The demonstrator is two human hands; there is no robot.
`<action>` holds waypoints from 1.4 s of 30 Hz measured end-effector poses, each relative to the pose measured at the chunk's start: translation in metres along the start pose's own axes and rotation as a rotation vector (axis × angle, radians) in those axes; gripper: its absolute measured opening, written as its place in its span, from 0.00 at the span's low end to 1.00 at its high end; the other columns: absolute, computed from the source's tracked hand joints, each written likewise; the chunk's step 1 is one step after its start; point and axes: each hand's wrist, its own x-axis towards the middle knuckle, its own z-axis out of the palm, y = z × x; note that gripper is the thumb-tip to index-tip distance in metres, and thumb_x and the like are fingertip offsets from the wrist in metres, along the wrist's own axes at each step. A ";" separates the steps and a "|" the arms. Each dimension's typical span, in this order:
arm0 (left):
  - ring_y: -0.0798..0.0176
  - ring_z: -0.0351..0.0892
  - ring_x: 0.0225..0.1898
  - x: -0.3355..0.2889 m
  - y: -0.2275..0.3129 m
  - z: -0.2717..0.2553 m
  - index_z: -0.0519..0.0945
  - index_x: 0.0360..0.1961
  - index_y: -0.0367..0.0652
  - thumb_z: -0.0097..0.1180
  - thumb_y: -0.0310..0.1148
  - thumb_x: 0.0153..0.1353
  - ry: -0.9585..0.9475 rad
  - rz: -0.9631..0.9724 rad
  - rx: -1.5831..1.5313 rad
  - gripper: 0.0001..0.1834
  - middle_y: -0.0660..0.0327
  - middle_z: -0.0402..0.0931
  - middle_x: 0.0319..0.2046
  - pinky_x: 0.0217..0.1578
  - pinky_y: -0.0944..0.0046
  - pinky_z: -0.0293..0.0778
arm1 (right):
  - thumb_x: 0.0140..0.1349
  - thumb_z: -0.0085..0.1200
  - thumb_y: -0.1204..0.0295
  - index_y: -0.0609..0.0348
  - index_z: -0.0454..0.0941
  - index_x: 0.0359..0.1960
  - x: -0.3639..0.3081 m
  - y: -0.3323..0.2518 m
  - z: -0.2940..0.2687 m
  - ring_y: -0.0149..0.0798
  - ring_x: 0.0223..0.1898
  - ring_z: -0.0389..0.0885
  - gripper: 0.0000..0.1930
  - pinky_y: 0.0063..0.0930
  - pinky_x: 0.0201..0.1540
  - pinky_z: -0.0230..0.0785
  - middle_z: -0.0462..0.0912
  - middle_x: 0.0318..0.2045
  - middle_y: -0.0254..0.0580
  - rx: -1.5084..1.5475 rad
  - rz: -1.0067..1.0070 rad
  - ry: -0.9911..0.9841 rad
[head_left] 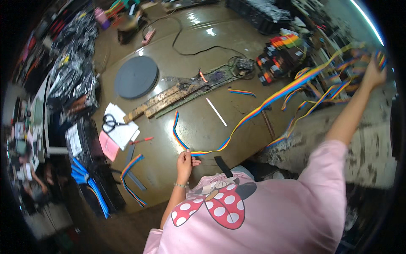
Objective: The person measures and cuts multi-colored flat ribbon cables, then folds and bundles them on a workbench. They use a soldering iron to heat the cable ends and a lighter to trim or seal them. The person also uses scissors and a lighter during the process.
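My left hand (186, 164) pinches a rainbow-striped webbing strap (270, 101) close to the table's front edge. A short free end of the strap bends away from my fingers across the table top. From my left hand the strap sweeps up to the far right, where my right hand (374, 75) is stretched out, closed around a bunch of the same strap. Blur hides how many layers my right hand grips. More loops of strap (315, 103) hang below my right forearm. A short cut piece of striped strap (242, 92) and a white strip (217, 112) lie beyond my left hand.
A metal rail device (182, 91) crosses the table, beside a grey webbing roll (136, 77). Scissors (113, 122), papers (120, 129), a red pen (142, 140) and another striped piece (127, 169) are at left. Bundled straps (279, 59) stand at the back right. A black box (95, 158) carries blue straps.
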 end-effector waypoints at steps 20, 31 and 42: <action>0.68 0.72 0.17 -0.135 -0.159 -0.175 0.75 0.25 0.36 0.49 0.42 0.63 0.282 -0.200 0.001 0.19 0.63 0.67 0.10 0.21 0.68 0.69 | 0.62 0.46 0.51 0.73 0.78 0.34 -0.450 -0.213 -0.306 0.46 0.27 0.83 0.28 0.38 0.31 0.75 0.82 0.29 0.52 -0.045 0.873 -2.863; 0.74 0.69 0.29 -0.149 -0.313 -0.296 0.77 0.39 0.35 0.60 0.38 0.57 0.137 -0.373 0.196 0.16 0.67 0.74 0.27 0.31 0.74 0.67 | 0.59 0.56 0.69 0.61 0.76 0.34 -0.401 -0.287 -0.411 0.22 0.20 0.66 0.08 0.16 0.23 0.58 0.71 0.19 0.25 0.777 1.742 -2.481; 0.72 0.67 0.29 -0.182 -0.339 -0.235 0.75 0.40 0.37 0.56 0.38 0.59 0.264 -0.323 0.119 0.14 0.66 0.71 0.29 0.30 0.72 0.65 | 0.46 0.54 0.70 0.63 0.79 0.31 -0.455 -0.284 -0.302 0.35 0.27 0.76 0.12 0.31 0.29 0.67 0.81 0.26 0.41 0.752 0.134 -3.165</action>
